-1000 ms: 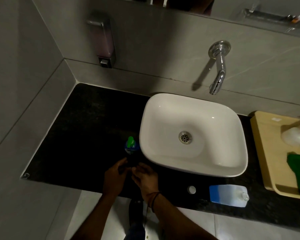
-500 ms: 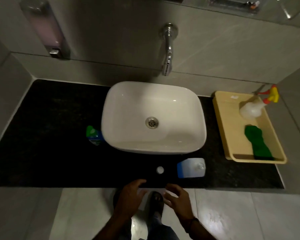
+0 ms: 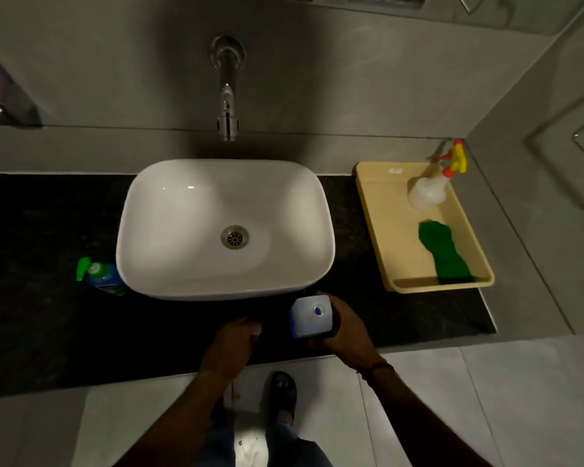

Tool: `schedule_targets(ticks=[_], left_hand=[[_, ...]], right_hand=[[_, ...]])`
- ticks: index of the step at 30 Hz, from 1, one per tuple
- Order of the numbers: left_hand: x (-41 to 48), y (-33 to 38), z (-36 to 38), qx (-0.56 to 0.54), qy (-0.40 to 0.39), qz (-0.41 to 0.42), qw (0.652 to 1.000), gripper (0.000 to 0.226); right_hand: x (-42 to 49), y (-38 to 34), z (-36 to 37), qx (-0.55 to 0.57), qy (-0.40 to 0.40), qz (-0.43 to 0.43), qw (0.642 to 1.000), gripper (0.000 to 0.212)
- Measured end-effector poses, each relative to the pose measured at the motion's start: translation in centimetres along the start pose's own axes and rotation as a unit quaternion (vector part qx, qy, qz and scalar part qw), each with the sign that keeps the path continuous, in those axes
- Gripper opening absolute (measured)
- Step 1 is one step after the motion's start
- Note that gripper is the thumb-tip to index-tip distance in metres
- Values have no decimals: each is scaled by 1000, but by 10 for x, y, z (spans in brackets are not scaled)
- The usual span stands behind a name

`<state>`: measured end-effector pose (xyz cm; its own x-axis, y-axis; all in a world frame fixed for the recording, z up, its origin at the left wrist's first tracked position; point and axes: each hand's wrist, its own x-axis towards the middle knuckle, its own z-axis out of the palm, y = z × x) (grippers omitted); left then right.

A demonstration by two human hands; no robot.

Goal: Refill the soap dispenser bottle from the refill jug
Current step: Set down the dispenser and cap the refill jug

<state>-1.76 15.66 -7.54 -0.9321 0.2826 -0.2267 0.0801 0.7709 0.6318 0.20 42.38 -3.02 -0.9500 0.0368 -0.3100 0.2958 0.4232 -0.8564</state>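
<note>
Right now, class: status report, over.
Right hand grips jug. Left hand beside it, grip unclear. Bottle left of sink, pump on. Only left hand between them.

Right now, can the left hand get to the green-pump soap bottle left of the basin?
Probably yes: only bare dark counter lies between the left hand and the soap bottle, and the right hand holds the refill jug off to the other side.

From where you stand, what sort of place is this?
Most likely a bathroom or washroom: a white basin sits on a dark counter under a wall tap, with a soap bottle beside it.
</note>
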Motion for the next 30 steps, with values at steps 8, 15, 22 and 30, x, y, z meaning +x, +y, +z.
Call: schedule_targets(ticks=[8,15,22,30], left_hand=[[-3,101,-53,-148,191,195,951,33],[-1,135,-35,-53,130,218,966,36],[-1,137,-25,-54,163,168,971,31],[5,140,-33,-111,74,203,970,44]], right_hand=[[1,-2,0,-8,-8,-26,1000,68],[5,0,-9,-68,-56,-16,996,68],[4,0,-9,-83,-63,-9,995,66],[9,-3,-8,-95,-69,-5,993,65]])
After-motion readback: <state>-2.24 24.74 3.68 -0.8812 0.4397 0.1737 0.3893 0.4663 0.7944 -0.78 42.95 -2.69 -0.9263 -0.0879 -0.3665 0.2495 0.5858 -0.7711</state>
